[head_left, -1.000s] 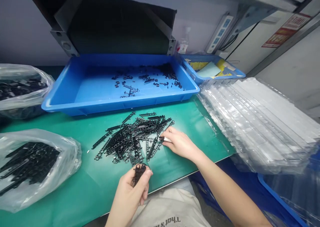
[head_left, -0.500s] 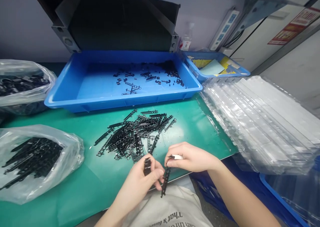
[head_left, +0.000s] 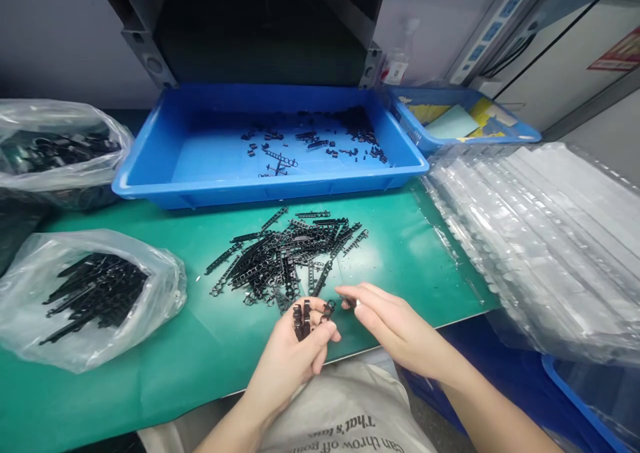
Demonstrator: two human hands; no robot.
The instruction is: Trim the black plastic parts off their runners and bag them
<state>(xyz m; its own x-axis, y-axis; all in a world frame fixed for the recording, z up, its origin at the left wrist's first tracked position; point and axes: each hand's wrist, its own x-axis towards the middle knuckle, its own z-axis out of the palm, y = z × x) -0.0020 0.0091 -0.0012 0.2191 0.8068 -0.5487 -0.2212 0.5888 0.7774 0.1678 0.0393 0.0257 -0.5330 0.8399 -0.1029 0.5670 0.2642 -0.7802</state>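
The green worktop [head_left: 150, 346] is carrying a pile of black strips [head_left: 287, 256]; just nearer than the pile, the left hand [head_left: 293, 353] is clamping a small bundle of strips [head_left: 301, 318], the right hand [head_left: 395, 326] pinching one piece [head_left: 349, 302] beside it, best fed in squarely

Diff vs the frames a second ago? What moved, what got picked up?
The right hand left the pile of black plastic strips and came back beside the left hand at the mat's near edge; the strip it carried half a second ago now sits with the bundle in the left fingers. The left hand kept its grip. Blue tray, bags and pile unchanged.
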